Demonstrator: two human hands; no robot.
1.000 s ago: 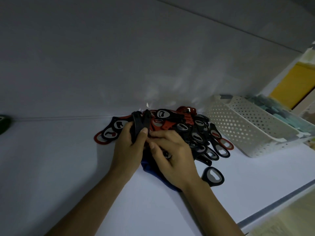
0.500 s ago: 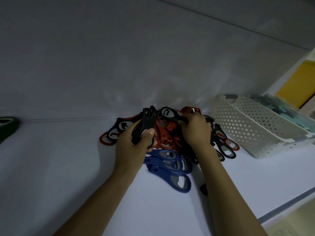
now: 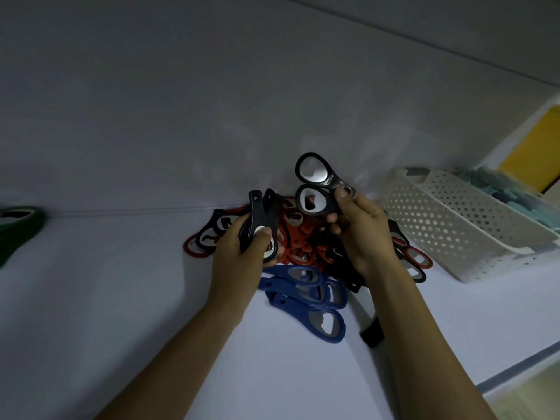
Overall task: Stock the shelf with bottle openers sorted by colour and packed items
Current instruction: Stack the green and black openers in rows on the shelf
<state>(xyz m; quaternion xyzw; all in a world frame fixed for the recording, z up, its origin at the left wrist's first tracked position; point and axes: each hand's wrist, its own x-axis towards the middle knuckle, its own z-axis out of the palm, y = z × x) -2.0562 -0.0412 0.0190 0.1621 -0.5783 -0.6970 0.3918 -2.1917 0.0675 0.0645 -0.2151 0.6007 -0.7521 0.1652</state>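
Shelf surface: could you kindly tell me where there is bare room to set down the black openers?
Bare shelf runs from the green openers at the left edge to the mixed pile, from the back wall to the front. A smaller patch lies between the white basket and the shelf's front edge. It is crowded around the pile and the blue openers before it.

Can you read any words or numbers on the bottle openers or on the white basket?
None: no words, numbers or signs can be read anywhere.
The two black bottle openers in the right hand, the stack of black bottle openers in the left hand, the blue bottle openers and the white perforated basket show no lettering in this dim picture.
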